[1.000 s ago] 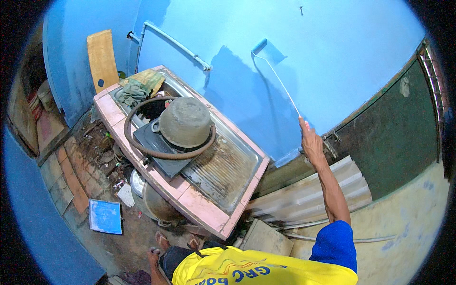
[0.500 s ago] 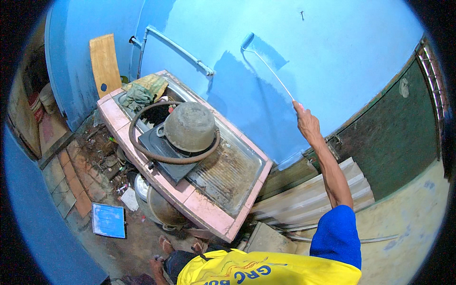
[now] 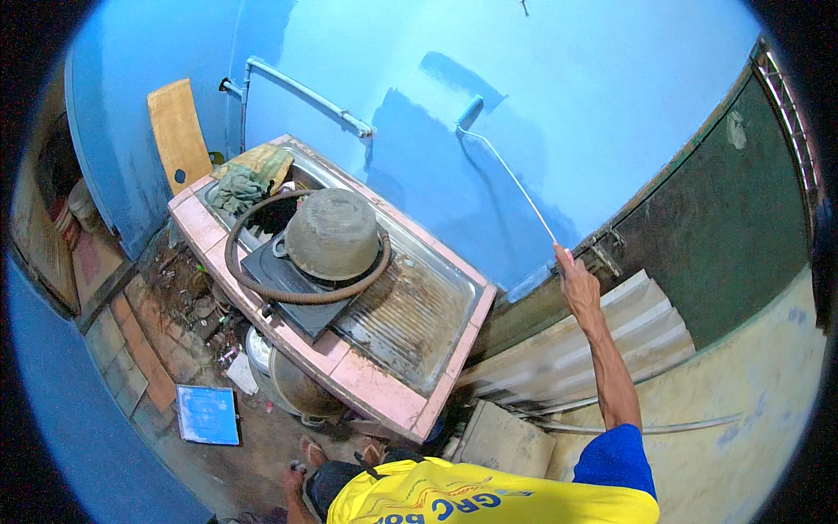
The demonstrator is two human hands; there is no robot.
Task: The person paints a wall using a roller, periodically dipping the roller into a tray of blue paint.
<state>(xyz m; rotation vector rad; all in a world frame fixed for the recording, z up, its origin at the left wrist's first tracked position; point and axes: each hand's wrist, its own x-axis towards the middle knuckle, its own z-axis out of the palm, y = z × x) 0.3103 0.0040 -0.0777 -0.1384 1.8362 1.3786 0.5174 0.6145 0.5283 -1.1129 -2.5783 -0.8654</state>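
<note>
1. Head view: the right hand (image 3: 578,284) curls around the handle of the paint roller (image 3: 470,111), by the blue wall (image 3: 611,105).
2. I cannot tell if the left hand (image 3: 294,482) pinches anything.
3. Slow, light, overlapping rolls should work best.
4. The floor (image 3: 262,463) tray (image 3: 232,419) has blue paint (image 3: 205,417) inside.
5. The pot (image 3: 332,229) above the pink desk (image 3: 362,384) looks upside down.

A single wide fisheye view is given from the left of two cameras worn on the person's head, pointed down and forward over the yellow shirt (image 3: 559,502). The tiled surface (image 3: 371,382) is seen obliquely from above at middle range, the blue wall (image 3: 628,96) is framed beyond, and edges are bent toward the dark rim.
</note>
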